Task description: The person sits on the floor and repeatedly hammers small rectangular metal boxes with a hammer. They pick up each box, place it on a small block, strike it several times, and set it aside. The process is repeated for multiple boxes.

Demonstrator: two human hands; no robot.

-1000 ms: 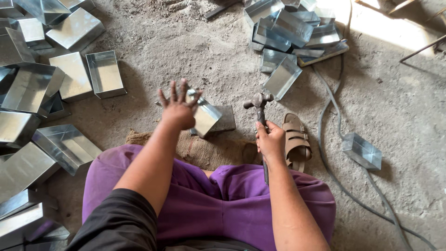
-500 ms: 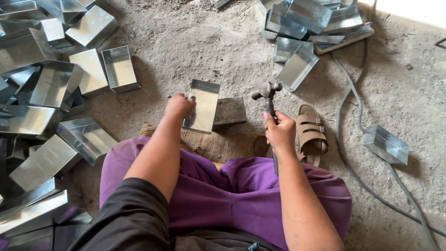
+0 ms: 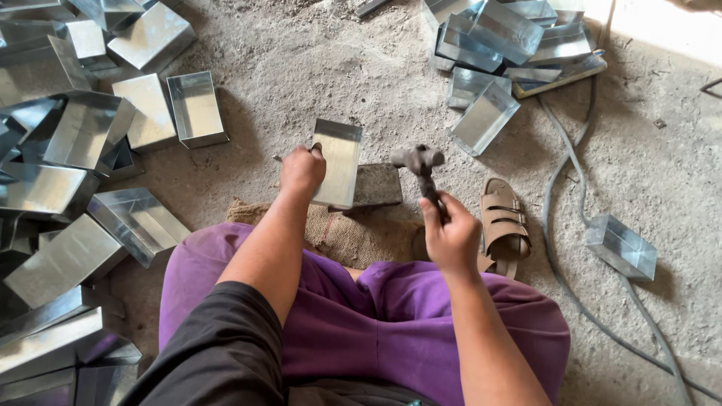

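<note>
Hiding part of the metal tray [image 3: 340,159], the left hand [image 3: 302,170] grips it; right hand [image 3: 450,234] clasps the hammer [image 3: 419,164].

A rough floor-level metal workshop: folded shiny sheet-metal boxes [image 3: 197,107] lie heaped left and beyond the dark square iron block [image 3: 376,185] on the dusty concrete floor [image 3: 301,68].

Shiny sheet-metal tray [image 3: 338,162], dull dark hammer [image 3: 420,162], coarse burlap sack [image 3: 342,233]
</note>
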